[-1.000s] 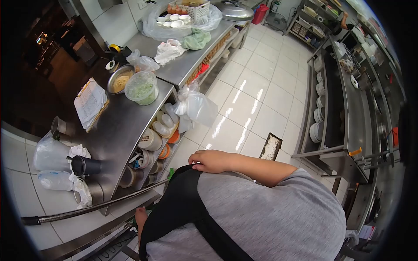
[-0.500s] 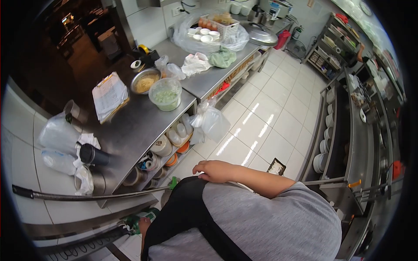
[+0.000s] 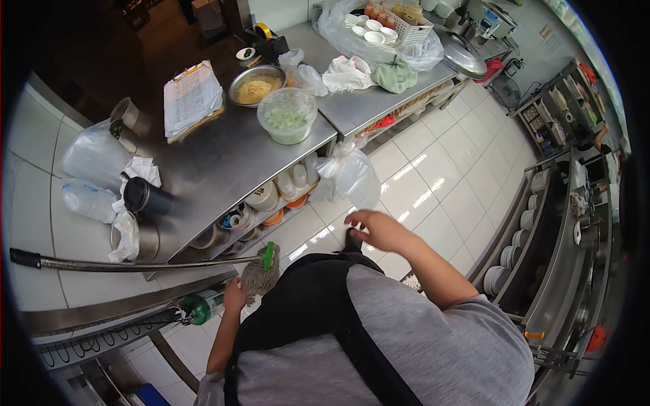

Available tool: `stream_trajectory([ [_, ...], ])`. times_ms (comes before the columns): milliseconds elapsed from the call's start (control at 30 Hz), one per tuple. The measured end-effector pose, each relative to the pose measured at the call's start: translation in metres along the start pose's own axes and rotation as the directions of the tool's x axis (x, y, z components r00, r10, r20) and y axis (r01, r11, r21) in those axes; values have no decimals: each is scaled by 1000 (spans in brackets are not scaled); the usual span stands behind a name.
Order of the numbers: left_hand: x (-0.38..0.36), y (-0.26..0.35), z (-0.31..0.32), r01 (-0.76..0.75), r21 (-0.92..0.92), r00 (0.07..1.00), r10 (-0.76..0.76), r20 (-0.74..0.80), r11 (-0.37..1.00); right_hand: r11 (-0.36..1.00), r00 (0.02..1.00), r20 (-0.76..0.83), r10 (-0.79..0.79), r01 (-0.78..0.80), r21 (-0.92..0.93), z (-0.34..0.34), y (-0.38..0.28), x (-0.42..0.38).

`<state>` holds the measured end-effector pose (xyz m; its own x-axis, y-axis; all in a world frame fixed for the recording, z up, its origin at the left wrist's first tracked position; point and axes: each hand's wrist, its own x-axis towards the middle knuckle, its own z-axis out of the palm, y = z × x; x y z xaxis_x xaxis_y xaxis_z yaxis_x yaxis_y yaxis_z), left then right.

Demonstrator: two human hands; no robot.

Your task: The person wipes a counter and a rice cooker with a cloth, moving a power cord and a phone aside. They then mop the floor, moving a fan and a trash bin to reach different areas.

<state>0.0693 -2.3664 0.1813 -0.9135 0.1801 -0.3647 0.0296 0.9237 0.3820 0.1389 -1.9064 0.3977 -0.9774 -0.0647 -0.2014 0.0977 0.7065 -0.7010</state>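
My right hand (image 3: pixel 384 231) is in front of my body over the tiled floor, fingers loosely bent and apart, with nothing in it. Low on the left, my left hand (image 3: pixel 235 295) hangs beside a green cylinder-shaped container (image 3: pixel 196 308), its fingers slightly curled and no held thing showing. Just past that hand is a mop head (image 3: pixel 261 276) with grey strands and a green clamp. Its long metal handle (image 3: pixel 145 266) stretches left across the front of the steel counter. I wear a black apron (image 3: pixel 298 287) over a grey shirt.
The steel counter (image 3: pixel 206 172) bears a clipboard (image 3: pixel 193 100), a tub of chopped greens (image 3: pixel 287 116), a metal bowl (image 3: pixel 256 86) and a dark tumbler (image 3: pixel 147 196). A plastic bag (image 3: pixel 355 177) hangs from its corner. Tiled floor (image 3: pixel 433 159) runs between it and plate shelves (image 3: pixel 518 247) on the right.
The view has shifted, with the counter now nearer. My right hand has moved forward, away from the apron. My left hand and the mop head have come more fully into view.
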Motion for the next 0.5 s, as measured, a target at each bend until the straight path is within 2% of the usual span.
stream_trajectory([
  [33, 9, 23, -3, -37, -85, 999, 38, 4, 996, 1000, 996, -85, -6, 5, -7, -15, 13, 6],
  [167, 37, 139, -11, -117, -321, 990, 137, 42, 940, 997, 972, -223, 79, -74, 33, -91, 77, 38],
  [233, 51, 195, -2, -180, -349, 980, 198, 15, 920, 990, 961, -248, 118, -94, 108, -121, 106, 51],
  [300, 63, 259, 3, -148, -560, 960, 254, 116, 815, 933, 928, -324, 186, -63, 356, -142, 131, 66],
  [333, 76, 286, 13, -164, -618, 946, 300, 121, 769, 937, 927, -345, 148, -20, 349, -150, 137, 66],
  [367, 88, 318, 16, -182, -611, 940, 318, 121, 771, 917, 932, -341, 126, 22, 399, -150, 149, 68],
  [433, 116, 390, 17, -355, -590, 881, 470, 46, 725, 877, 963, -255, 91, 44, 479, -135, 174, 65],
  [500, 143, 470, 1, -481, -433, 846, 533, -1, 763, 880, 993, -108, -48, 93, 465, -129, 185, 50],
])
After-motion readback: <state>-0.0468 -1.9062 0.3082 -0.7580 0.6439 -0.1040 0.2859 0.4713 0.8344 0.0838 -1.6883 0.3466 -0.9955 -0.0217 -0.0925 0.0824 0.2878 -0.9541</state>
